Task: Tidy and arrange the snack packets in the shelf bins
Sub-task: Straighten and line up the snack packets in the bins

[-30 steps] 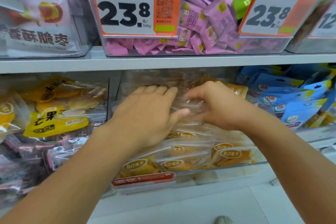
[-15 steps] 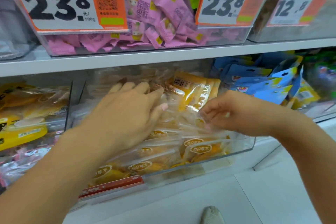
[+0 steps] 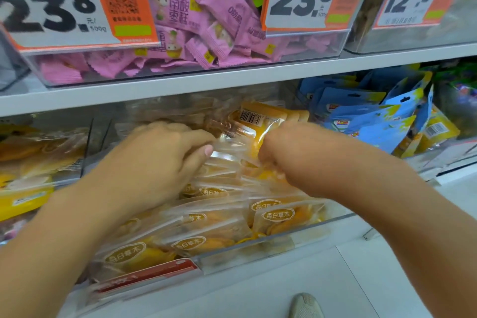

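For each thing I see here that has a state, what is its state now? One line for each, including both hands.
left hand: fingers curled, gripping clear packets in the middle bin.
right hand: fingers curled, pinching a clear packet.
clear packets: lying overlapped in rows.
middle bin: open-topped, nearly full.
pink packets: loosely piled in the upper bin.
blue pouches: leaning, unevenly stacked.

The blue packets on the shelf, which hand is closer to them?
The right hand. It grips orange packets in the middle bin, one bin over from the blue packets. The left hand sits farther away, on that bin's far side.
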Tool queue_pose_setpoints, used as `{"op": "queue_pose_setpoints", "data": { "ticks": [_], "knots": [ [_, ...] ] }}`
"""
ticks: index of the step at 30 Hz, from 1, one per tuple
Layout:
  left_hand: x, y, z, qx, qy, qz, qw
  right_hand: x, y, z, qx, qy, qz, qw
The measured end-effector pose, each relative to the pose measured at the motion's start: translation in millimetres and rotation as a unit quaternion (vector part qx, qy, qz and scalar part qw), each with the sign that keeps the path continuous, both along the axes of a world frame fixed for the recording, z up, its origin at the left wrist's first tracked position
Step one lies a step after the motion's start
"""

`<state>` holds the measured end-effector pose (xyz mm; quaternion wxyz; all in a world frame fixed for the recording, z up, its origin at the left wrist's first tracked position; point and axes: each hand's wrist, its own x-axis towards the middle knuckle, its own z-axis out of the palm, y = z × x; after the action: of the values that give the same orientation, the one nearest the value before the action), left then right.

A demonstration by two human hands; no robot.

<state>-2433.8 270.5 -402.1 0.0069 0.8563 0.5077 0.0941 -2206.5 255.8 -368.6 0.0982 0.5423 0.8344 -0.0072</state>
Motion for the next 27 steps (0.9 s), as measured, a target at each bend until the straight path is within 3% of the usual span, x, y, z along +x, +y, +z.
{"op": "queue_pose_setpoints", "data": {
  "ticks": [3,5,6,8,10,12,14,17,19,21,24,27],
  "knots": [
    [0.8,-3.1,2.9,-0.015,0.03,0.03,0.999,8.0,9.9,-13.2,-0.027,0.195,-0.009,0.98],
    [0.7,-2.5,3.3,-0.025,0.035,0.033,0.999,24.4,10.3,-7.8,-0.064,0.385,-0.039,0.92],
    [0.3,-1.5,2.5,-0.024,0.033,0.032,0.999,36.1,8.1,-4.2,-0.079,0.434,-0.044,0.896],
    [0.5,0.2,2.6,-0.027,0.024,0.027,0.999,59.3,1.1,-1.6,-0.075,0.413,-0.049,0.906],
    [0.5,-0.1,3.2,-0.036,0.012,0.03,0.999,73.7,-6.1,-6.4,-0.063,0.287,-0.068,0.953],
    [1.9,-1.2,4.6,-0.034,0.015,0.042,0.998,75.7,-5.3,-10.5,-0.026,0.251,-0.07,0.965],
    [3.7,-2.4,5.8,-0.034,0.013,0.048,0.998,66.2,1.6,-13.3,0.025,0.279,-0.029,0.96],
    [12.5,-11.6,14.4,-0.048,-0.059,0.029,0.997,34.9,11.0,-14.1,0.075,0.298,0.053,0.95],
    [22.2,-19.0,20.8,-0.067,-0.114,-0.001,0.991,15.9,15.9,-20.9,0.056,0.299,0.06,0.951],
    [38.0,-30.3,24.9,-0.07,-0.113,-0.045,0.99,8.9,20.8,-27.6,0.024,0.3,0.055,0.952],
    [58.0,-39.4,19.7,-0.097,-0.086,-0.089,0.988,27.6,15.0,-21.6,-0.03,0.396,-0.012,0.918],
    [61.0,-34.1,6.2,-0.077,-0.09,-0.092,0.989,63.8,-2.3,-8.1,0.029,0.447,-0.121,0.886]
  ]
}}
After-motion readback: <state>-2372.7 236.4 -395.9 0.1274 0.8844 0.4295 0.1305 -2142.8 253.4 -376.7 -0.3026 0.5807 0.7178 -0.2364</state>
